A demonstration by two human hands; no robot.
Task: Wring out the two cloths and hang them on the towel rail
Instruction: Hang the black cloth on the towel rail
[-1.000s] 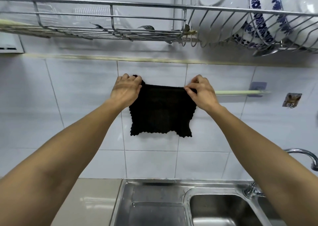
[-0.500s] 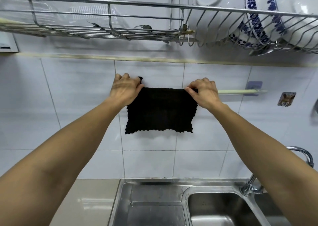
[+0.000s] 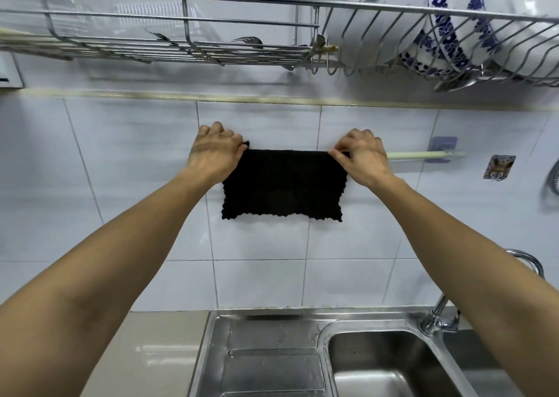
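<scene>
The towel rail (image 3: 423,154) shows only as a pale green stretch running right from the right hand (image 3: 366,159) to a lilac wall bracket (image 3: 443,147); the rest of it lies behind the hands and the black cloth (image 3: 282,183), so its left end cannot be made out. Whether the cloth is folded over the rail or only held against it cannot be told, since its top edge runs straight between the two hands and hides the bar. Only one cloth is in sight. The left hand (image 3: 216,154) has its fingers curled over the cloth's upper left corner, with a small tuft of fabric poking out beside the knuckles. The right hand pinches the upper right corner between thumb and forefinger. Below both hands the cloth hangs flat against the white tiled wall (image 3: 136,185), its lower edge ragged.

Above the hands a wire dish rack (image 3: 187,21) spans the frame (blue-patterned white plates (image 3: 453,24) stand in its right part, cut off at the top). Well below the hands is a steel sink (image 3: 272,360), partly covered by the forearms. A tap (image 3: 438,318) rises under the right forearm, its spout half hidden. Right of the bracket, a small square hook (image 3: 498,166) sticks to the tiles
</scene>
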